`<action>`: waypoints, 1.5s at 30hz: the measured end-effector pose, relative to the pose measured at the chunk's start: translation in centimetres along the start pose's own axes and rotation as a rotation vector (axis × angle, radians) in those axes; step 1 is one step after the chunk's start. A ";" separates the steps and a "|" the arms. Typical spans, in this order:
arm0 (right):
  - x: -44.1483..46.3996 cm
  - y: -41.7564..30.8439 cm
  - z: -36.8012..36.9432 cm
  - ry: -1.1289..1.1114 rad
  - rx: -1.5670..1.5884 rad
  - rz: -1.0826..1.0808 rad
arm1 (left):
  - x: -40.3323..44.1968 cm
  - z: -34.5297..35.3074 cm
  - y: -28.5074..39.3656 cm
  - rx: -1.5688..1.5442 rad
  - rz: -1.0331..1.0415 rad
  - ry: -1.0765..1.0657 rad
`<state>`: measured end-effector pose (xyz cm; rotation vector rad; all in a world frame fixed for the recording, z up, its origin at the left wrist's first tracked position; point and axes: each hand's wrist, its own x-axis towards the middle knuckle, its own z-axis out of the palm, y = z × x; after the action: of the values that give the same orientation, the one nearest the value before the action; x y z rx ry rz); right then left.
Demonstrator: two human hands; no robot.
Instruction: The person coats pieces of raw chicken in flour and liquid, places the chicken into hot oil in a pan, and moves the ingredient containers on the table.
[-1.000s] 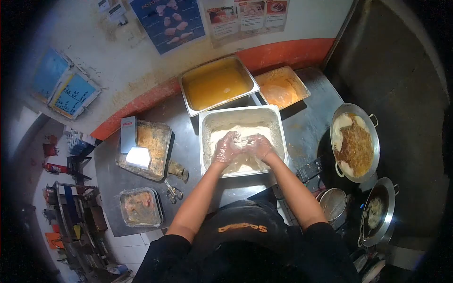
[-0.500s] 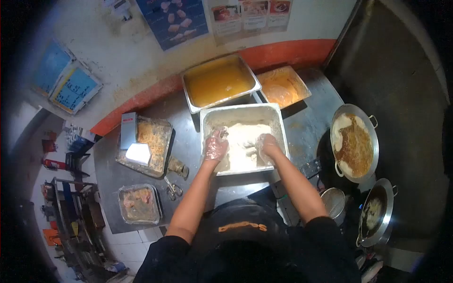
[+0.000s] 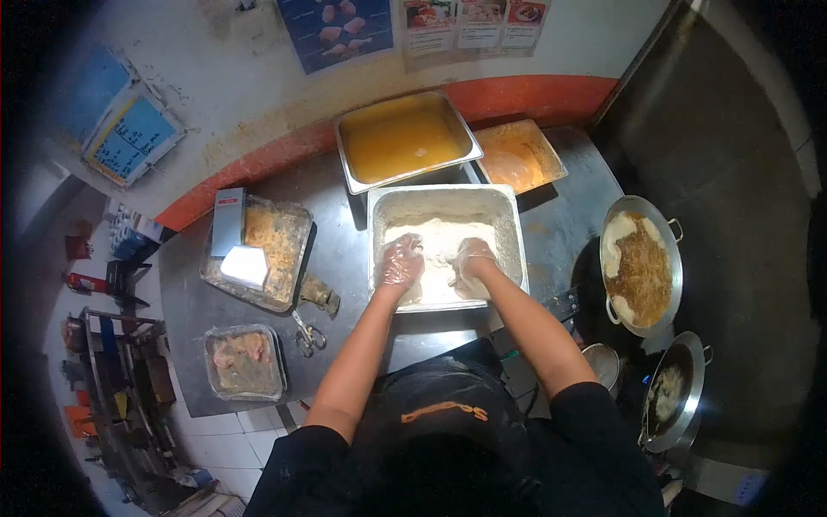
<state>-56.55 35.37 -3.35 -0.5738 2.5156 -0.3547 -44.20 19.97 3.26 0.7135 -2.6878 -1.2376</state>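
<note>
A deep metal pan (image 3: 520,237) in front of me holds white flour (image 3: 444,231), with brightly lit lumps in its middle. Both hands wear clear plastic gloves and are down inside this pan. My left hand (image 3: 400,262) is at the left side, its fingers curled inward at the flour. Across from it, my right hand (image 3: 474,258) bends its fingers down into the flour. Glare and flour hide what either hand grips. Behind stands a metal pan of yellow-orange liquid (image 3: 401,142), and beside that an orange-stained tray (image 3: 521,159).
At left are a scale (image 3: 231,228) on a crumb-covered tray (image 3: 289,258), scissors (image 3: 307,334) and a plastic-lined tray with raw meat pieces (image 3: 245,362). To the right, two woks (image 3: 642,263) (image 3: 676,392) hold frying food in oil, near a round strainer (image 3: 603,364).
Both hands have shifted within the flour; the right has moved inward, closer to the left. The head view has moved slightly.
</note>
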 end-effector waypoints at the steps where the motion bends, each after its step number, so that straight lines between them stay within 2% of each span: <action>1: 0.0 -0.2 -0.6 0.023 -0.016 -0.017 | 0.1 0.1 -0.4 -0.004 0.001 0.003; 2: -0.5 -0.1 -0.9 0.025 -0.021 -0.021 | 0.1 0.3 -0.9 -0.044 0.031 -0.002; 4: -2.2 0.0 -1.4 0.415 0.000 -0.104 | 0.2 0.6 -1.4 -0.088 0.054 -0.001; 5: -2.6 -0.5 -1.7 0.410 0.000 -0.105 | 0.0 0.8 -1.5 -0.047 0.010 -0.008; 7: -2.2 -1.9 -3.1 0.348 0.118 0.066 | 0.4 0.5 -1.1 -0.006 -0.025 0.000; 10: -1.6 0.5 -1.4 0.294 -0.046 -0.100 | -1.4 0.5 -1.4 0.036 0.046 -0.026; 11: -2.0 0.6 -1.6 0.372 0.067 -0.019 | -1.0 0.8 -1.8 0.071 0.103 -0.024; 12: -1.3 0.2 -3.0 0.394 0.060 -0.034 | 0.4 0.9 -1.8 0.096 0.162 0.000; 13: -1.4 0.1 -3.1 0.437 0.068 0.013 | 0.4 0.5 -1.2 0.001 0.024 -0.044; 15: -3.2 0.6 -1.6 0.457 0.084 0.081 | 0.1 1.6 -2.5 -0.033 0.052 -0.008; 18: -1.6 1.4 -3.0 0.414 -0.094 -0.009 | 2.0 1.2 -2.3 -0.035 0.159 0.034; 20: -3.2 2.8 -0.9 0.445 0.046 -0.098 | -1.0 1.9 -3.4 0.010 0.164 -0.045; 21: -3.1 3.0 -0.5 0.412 0.094 -0.033 | -1.3 1.9 -3.6 0.029 0.169 -0.036; 22: -1.9 2.4 -2.3 0.443 0.086 -0.045 | 0.2 1.5 -2.8 0.035 0.191 0.012; 24: -2.4 2.0 -3.7 0.501 -0.128 0.058 | 1.1 3.0 -4.7 -0.035 0.158 0.010; 26: -5.5 0.8 -7.7 0.445 -0.019 0.081 | 0.9 2.4 -3.9 -0.084 0.148 0.008; 28: -8.3 0.3 -11.6 0.476 0.350 0.026 | 1.2 2.9 -4.4 -0.076 0.208 0.035; 29: -9.3 1.3 -12.5 0.516 0.509 -0.086 | 1.1 2.7 -4.2 -0.105 0.229 0.031; 30: -9.9 2.6 -13.4 0.538 0.509 -0.068 | 1.2 2.5 -3.9 -0.136 0.251 0.027; 31: -10.6 3.9 -14.4 0.522 0.670 -0.090 | 0.9 2.0 -3.2 -0.098 0.173 -0.012; 32: -11.4 5.2 -15.4 0.514 0.830 -0.111 | 0.9 2.3 -3.9 -0.110 0.236 0.007; 33: -13.2 6.0 -17.2 0.566 0.756 -0.057 | 0.6 2.0 -4.2 0.067 0.421 0.047; 34: -14.6 7.4 -18.4 0.614 0.750 -0.016 | 0.5 1.1 -2.7 0.073 0.261 -0.086; 35: -15.9 9.1 -19.7 0.682 0.649 0.056 | 1.0 2.2 -4.5 0.116 0.344 -0.024; 37: -18.3 14.0 -21.4 0.819 0.499 0.152 | 0.6 1.9 -4.1 0.088 0.343 -0.017; 38: -19.9 16.1 -22.3 0.851 0.489 0.192 | 0.7 2.1 -4.0 0.127 0.315 -0.011; 40: -22.4 19.7 -23.5 0.838 0.260 0.305 | 1.3 2.7 -5.0 0.165 0.297 -0.013; 41: -22.8 21.8 -22.9 0.913 0.286 0.427 | 1.7 2.9 -5.7 -0.060 0.244 -0.049; 42: -23.0 25.0 -22.3 0.916 0.285 0.435 | 1.9 3.2 -5.9 -0.282 0.180 -0.082; 43: -23.0 28.7 -21.5 0.823 0.189 0.568 | 1.0 2.1 -3.4 -0.101 0.207 -0.029; 44: -23.0 31.5 -20.9 0.724 0.094 0.694 | 1.1 2.4 -3.7 -0.098 0.205 -0.030; 45: -23.0 33.0 -20.6 0.724 0.096 0.693 | 1.4 2.6 -4.4 -0.065 0.219 -0.016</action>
<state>-60.90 77.73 11.90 0.5818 3.1294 -0.4614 -44.53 18.68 -1.91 0.3895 -2.6379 -1.2715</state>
